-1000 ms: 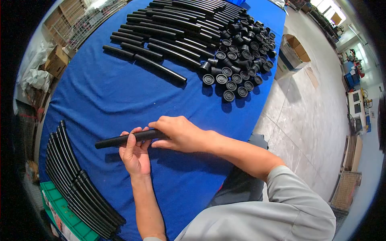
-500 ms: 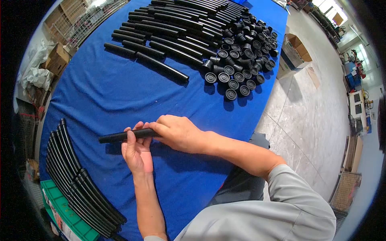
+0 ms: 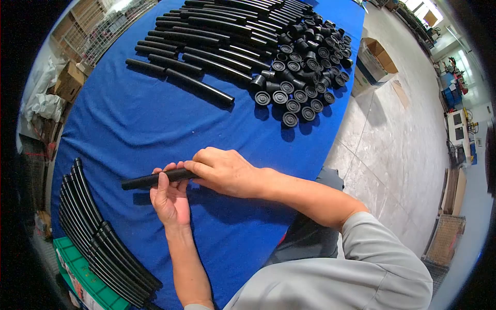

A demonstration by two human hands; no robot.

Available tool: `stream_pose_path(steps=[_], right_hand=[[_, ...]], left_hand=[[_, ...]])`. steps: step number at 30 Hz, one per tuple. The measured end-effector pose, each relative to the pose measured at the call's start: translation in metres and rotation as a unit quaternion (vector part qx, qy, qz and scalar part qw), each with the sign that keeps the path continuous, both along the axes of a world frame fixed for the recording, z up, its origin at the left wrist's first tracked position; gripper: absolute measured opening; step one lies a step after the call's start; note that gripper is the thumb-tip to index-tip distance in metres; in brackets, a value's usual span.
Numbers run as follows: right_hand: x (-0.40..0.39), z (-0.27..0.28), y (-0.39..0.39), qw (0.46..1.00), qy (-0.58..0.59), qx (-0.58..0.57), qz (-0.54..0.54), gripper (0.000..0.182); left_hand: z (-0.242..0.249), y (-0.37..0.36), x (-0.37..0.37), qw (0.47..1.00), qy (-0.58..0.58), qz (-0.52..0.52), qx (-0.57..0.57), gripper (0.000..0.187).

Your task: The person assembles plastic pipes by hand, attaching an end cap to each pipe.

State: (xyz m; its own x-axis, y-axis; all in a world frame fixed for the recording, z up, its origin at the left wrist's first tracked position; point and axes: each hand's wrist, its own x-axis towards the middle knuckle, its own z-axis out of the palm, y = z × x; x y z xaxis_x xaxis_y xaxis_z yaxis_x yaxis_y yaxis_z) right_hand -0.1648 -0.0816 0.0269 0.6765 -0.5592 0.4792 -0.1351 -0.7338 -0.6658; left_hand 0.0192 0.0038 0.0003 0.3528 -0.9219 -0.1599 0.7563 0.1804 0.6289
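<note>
A short black tube (image 3: 138, 182) lies across both hands above the blue cloth, its bare end pointing left. My left hand (image 3: 173, 206) cradles it from below, palm up, with the thumb in front and the fingers behind. My right hand (image 3: 225, 170) is wrapped over the tube's right end, so that end and anything fitted on it are hidden.
A blue cloth (image 3: 119, 124) covers the table. Loose black tubes (image 3: 199, 89) lie in rows at the back, beside a pile of black rubber feet (image 3: 293, 105). More tubes (image 3: 98, 227) are lined up at left near a green crate (image 3: 85, 271). A cardboard box (image 3: 374, 62) stands on the floor.
The view has shifted a little, moving the far tubes and rubber feet slightly left in the picture. Both hands keep hold of the tube, which also appears slightly further left.
</note>
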Motion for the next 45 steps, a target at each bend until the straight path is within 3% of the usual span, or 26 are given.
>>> stream_pose_path(steps=[7, 10, 13, 23, 26, 30, 33, 37, 41, 44, 45], right_hand=[[-0.006, 0.002, -0.009, 0.99, 0.051, 0.121, 0.042, 0.036], [-0.002, -0.001, -0.004, 0.998, 0.051, -0.044, -0.014, 0.034], [-0.001, -0.003, -0.001, 0.999, 0.035, -0.009, 0.001, 0.033], [0.002, -0.001, 0.0, 1.0, 0.017, -0.021, -0.009, 0.033], [-0.01, 0.013, -0.011, 0.979, 0.028, 0.183, 0.09, 0.033], [-0.004, -0.002, -0.001, 0.998, 0.014, -0.053, -0.018, 0.034], [-0.008, -0.005, -0.002, 0.988, 0.029, -0.149, -0.021, 0.035], [-0.011, -0.001, -0.004, 0.986, 0.031, 0.153, 0.066, 0.036], [-0.007, 0.002, 0.002, 0.998, -0.017, 0.051, -0.027, 0.034], [-0.009, -0.002, 0.001, 0.998, 0.003, -0.055, -0.016, 0.033], [-0.01, -0.001, 0.0, 1.0, 0.011, 0.012, 0.007, 0.033]], left_hand=[[-0.002, 0.002, -0.001, 1.0, -0.022, -0.003, -0.011, 0.018], [0.007, -0.001, -0.006, 0.999, 0.02, 0.024, 0.025, 0.017], [-0.002, 0.003, 0.005, 1.0, -0.024, -0.013, 0.0, 0.017], [-0.007, 0.004, 0.005, 0.999, -0.008, 0.023, 0.026, 0.017], [-0.005, 0.005, 0.008, 0.999, 0.038, -0.023, -0.024, 0.017], [0.0, 0.0, 0.003, 0.999, 0.032, -0.004, 0.007, 0.019], [-0.014, 0.003, 0.012, 1.0, -0.007, -0.009, 0.002, 0.02], [-0.012, 0.006, 0.015, 0.998, -0.002, -0.056, -0.032, 0.018], [-0.007, 0.003, 0.009, 0.999, 0.015, -0.041, -0.013, 0.018], [-0.011, 0.004, 0.013, 0.999, 0.013, -0.035, -0.006, 0.018], [-0.012, 0.004, 0.014, 0.999, 0.012, -0.039, -0.011, 0.018]])
